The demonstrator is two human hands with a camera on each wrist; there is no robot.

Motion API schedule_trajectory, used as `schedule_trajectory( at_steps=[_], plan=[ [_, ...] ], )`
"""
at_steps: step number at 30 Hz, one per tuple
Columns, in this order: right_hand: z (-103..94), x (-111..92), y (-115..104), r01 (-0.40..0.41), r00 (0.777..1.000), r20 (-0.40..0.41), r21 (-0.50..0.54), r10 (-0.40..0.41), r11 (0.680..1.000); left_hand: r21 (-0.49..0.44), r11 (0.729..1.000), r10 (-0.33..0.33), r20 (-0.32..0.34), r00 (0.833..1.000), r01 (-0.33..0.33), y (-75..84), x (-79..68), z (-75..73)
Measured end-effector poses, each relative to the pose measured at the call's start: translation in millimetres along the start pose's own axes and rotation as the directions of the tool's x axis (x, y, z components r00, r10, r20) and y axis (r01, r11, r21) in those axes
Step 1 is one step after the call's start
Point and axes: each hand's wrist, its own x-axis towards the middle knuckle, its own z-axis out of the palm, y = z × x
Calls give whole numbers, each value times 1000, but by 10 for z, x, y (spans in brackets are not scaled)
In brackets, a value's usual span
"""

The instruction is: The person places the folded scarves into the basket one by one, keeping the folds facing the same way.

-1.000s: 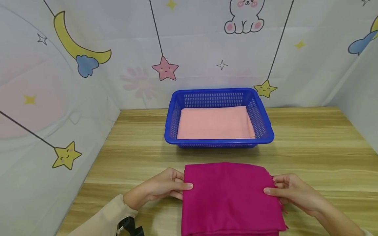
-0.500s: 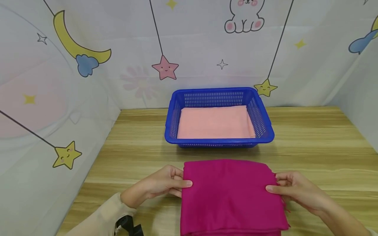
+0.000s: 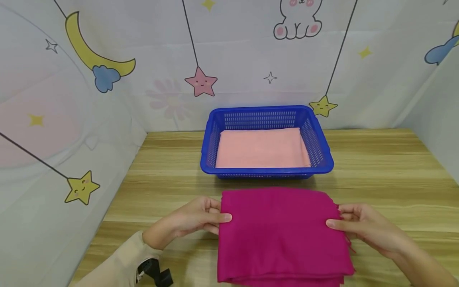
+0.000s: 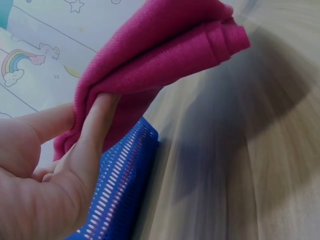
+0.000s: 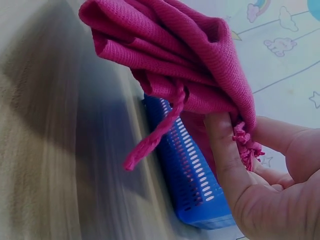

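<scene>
A folded magenta scarf hangs between my two hands in the head view, in front of the blue basket. My left hand pinches its left edge, thumb on top and fingers beneath. At the fringed right edge, my right hand pinches it the same way. Both wrist views show the folded layers of the scarf raised above the tabletop, its shadow below. Twisted tassels dangle beside my right fingers. Inside the blue plastic basket lies a folded pink cloth.
The wood-grain table runs back to a white printed curtain with stars and a moon. The curtain also closes off the left and right sides. A black wrist device sits at my left sleeve.
Both hands have moved forward with the magenta scarf, so its far edge is now nearer the basket. My right hand has also shifted slightly rightward. The basket and pink cloth stay put.
</scene>
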Motion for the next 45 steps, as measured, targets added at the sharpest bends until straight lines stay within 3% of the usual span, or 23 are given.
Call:
schedule_trajectory(
  at_steps=[21, 45],
  plan=[
    [24, 11, -111, 71, 997, 5, 29, -71, 997, -19, 999, 44, 0, 999, -44, 130, -60, -40],
    [-1, 48, -304, 54, 997, -56, -1, -54, 999, -25, 996, 82, -15, 997, -82, 285, -110, -45]
  ],
)
